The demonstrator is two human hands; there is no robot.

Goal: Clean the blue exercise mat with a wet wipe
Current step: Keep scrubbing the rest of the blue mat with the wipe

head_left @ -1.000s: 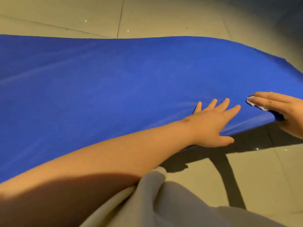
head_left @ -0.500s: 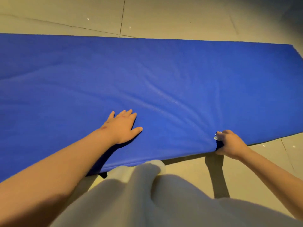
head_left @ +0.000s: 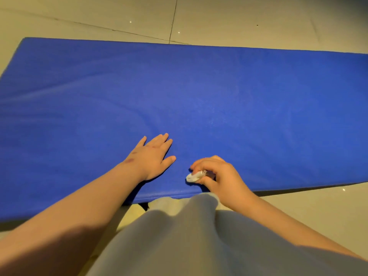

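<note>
Blue mat (head_left: 219, 96), wiping its near edge: my right grip (head_left: 217, 174) clutches wet wipe (head_left: 194, 176), left grip (head_left: 154, 156) flat, released; next I'd sweep outward.

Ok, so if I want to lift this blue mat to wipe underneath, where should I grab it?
Take the blue mat by its near long edge, coming from your side, right of your right hand, which holds the wet wipe. That edge is closest to you and a shadow shows beneath it, so fingers could probably slip under; elsewhere it lies flat.
</note>
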